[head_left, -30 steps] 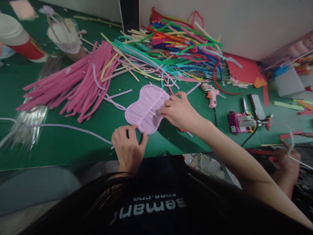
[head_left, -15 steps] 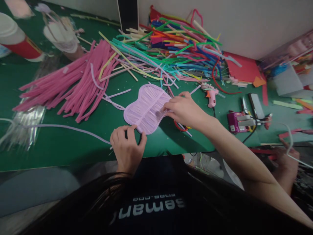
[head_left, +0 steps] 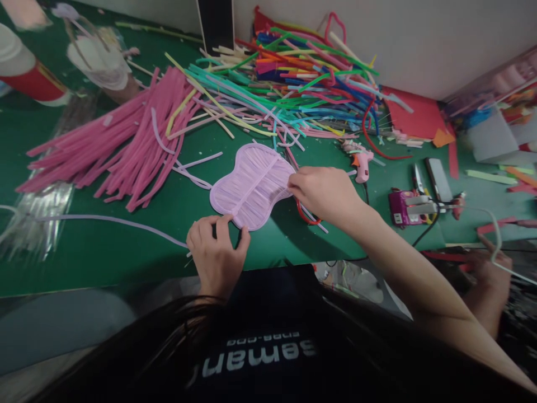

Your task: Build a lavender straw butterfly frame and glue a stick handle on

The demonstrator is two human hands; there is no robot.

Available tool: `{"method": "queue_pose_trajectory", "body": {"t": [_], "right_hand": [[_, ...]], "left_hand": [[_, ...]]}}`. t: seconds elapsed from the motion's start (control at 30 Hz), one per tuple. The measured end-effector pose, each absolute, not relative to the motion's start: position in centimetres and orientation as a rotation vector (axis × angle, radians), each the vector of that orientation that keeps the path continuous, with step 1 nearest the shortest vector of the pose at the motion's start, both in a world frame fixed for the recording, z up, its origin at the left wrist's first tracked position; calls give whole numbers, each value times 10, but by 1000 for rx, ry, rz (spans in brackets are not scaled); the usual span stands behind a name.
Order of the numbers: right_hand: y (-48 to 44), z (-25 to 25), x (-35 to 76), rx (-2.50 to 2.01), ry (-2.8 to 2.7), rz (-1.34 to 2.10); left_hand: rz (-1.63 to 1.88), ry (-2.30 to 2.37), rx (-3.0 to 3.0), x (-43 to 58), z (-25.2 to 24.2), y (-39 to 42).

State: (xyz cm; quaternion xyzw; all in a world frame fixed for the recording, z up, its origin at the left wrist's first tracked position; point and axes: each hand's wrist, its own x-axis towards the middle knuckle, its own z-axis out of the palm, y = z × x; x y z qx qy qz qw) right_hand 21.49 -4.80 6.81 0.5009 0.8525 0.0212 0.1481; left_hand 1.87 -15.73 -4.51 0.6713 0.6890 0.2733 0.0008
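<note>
Ur R hand (head_left: 325, 190) pinches lilac panel (head_left: 254, 187) at R edge; L hand (head_left: 216, 246), thumb apart, on near edge, prob steadying it.

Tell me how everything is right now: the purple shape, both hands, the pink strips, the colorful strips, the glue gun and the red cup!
Lilac shape: lying on the green table
Left hand: fingers bent, touching the shape's near edge
Right hand: pinching its right edge
Pink strips: loose, fanned out
Colorful strips: heaped, tangled
Glue gun: lying down, not held
Red cup: white lid on
</note>
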Motion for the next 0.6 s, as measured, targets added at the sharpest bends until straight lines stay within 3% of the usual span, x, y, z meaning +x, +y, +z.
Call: {"method": "queue_pose_trajectory", "body": {"t": [0.6], "right_hand": [[-74, 45, 219, 1614, 2453, 92]], "left_hand": [[863, 2143, 2113, 18, -47, -158]]}}
